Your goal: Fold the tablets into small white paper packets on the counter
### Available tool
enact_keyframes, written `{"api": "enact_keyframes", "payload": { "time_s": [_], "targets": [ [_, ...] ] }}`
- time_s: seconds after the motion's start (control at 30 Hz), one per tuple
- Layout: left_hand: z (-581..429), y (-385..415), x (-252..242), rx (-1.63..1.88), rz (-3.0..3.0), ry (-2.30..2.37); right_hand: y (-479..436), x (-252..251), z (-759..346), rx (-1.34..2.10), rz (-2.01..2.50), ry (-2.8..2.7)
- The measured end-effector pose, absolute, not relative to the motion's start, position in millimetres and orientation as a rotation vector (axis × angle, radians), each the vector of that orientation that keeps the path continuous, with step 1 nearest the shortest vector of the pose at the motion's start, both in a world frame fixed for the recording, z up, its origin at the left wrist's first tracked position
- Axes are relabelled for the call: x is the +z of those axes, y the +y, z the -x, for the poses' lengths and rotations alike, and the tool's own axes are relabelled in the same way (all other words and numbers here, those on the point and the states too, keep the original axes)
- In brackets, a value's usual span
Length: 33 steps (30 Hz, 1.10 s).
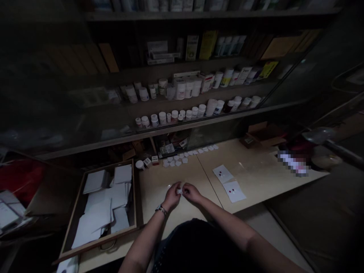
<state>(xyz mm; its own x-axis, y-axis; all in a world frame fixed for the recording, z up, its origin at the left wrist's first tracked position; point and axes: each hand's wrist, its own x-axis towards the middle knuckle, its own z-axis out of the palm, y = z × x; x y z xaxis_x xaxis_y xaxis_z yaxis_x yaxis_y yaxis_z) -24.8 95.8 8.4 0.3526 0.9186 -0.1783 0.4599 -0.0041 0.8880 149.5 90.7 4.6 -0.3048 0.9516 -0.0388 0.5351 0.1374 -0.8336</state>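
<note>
Over the pale desktop, my left hand and my right hand meet with their fingers closed on a small piece of white paper. It appears partly folded, and my fingers hide most of it. To the right lie two flat sheets of white paper, the farther sheet and the nearer sheet, each bearing a few small pills, some dark red. Beyond my hands, several small folded paper packets are lined up along the back of the desk.
An open wooden drawer with stacks of white paper stands at left. A white jar and small boxes sit behind it. Shelves of medicine bottles rise at the back. An open cardboard box is at right.
</note>
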Motion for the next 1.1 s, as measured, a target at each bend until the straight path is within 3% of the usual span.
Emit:
{"api": "enact_keyframes", "payload": {
  "time_s": [0.27, 0.6, 1.1],
  "targets": [
    [22, 100, 7, 0.481, -1.67, 1.245, 90, 0, -152, 1.043, 1.39, -1.875],
    [6, 89, 6, 0.707, -1.677, 1.509, 95, -6, -155, 1.077, 1.434, -1.796],
    [11, 78, 10, 0.719, -1.861, 1.349, 88, -9, -149, 1.05, 1.477, -1.737]
  ]
}}
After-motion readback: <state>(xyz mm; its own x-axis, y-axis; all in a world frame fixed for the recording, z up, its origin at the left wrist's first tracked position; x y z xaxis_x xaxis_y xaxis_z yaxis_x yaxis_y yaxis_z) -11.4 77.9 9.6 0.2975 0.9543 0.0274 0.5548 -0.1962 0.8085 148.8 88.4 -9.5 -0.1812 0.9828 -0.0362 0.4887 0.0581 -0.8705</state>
